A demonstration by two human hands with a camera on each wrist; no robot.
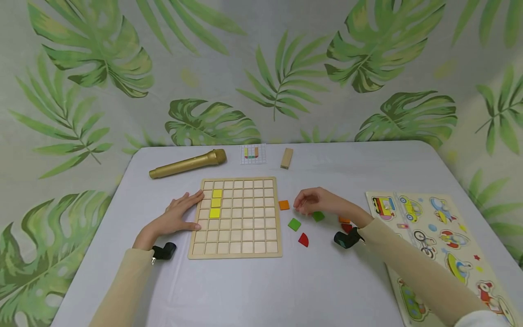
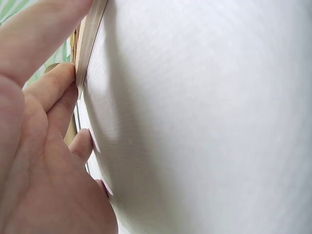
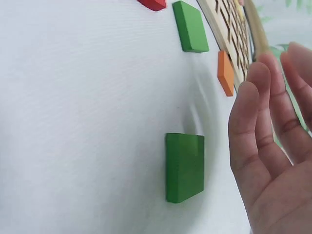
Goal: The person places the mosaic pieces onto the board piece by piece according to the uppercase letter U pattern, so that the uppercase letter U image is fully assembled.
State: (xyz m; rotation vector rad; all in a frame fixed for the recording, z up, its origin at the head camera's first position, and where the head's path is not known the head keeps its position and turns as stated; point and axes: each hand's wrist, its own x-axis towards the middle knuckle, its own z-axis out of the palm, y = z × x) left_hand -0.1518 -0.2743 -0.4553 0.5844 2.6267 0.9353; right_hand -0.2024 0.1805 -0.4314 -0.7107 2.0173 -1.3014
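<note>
My left hand (image 1: 180,215) rests on the table with its fingers spread, thumb and fingertips touching the left edge of a wooden grid board (image 1: 237,255). The left wrist view shows those fingers (image 2: 58,92) against the board's side. Three yellow square tiles (image 1: 215,202) lie in a vertical row in the board's second column. Right of the board, my right hand (image 1: 316,201) hovers with loosely bent fingers, and the right wrist view shows nothing in it. Near it lie an orange square (image 1: 283,205), a green square (image 1: 294,224), another green square (image 3: 185,165) and a red quarter-circle (image 1: 303,240).
Under the right forearm are another orange piece (image 1: 344,219) and a red piece (image 1: 346,228). Behind the board lie a gold microphone (image 1: 188,164), a pattern card (image 1: 253,154) and a wooden block (image 1: 287,158). A picture puzzle board (image 1: 435,227) lies at the right.
</note>
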